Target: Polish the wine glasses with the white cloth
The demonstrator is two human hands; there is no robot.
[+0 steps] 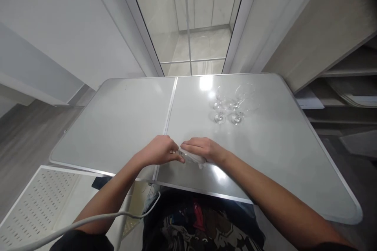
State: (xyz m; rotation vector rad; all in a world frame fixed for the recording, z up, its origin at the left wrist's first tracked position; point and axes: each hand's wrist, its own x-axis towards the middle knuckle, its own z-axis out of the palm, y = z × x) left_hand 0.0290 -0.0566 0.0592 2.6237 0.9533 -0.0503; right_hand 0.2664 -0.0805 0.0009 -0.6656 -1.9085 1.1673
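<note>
My left hand [160, 150] and my right hand [204, 149] meet over the near middle of a white folding table [118, 117]. The left hand's fingers are curled around a clear glass [181, 153], of which only a sliver shows between the hands. My right hand is closed over a white cloth [198, 159] pressed against that glass. Two clear stemmed glasses [232, 104] stand upright, side by side, farther back on the right half of the table.
A seam [170, 110] runs down the table's middle. A glass door [188, 19] is behind the table. Shelves [338, 82] stand to the right. A white perforated panel [35, 200] lies at the lower left, and a white cable [88, 221] crosses my lap.
</note>
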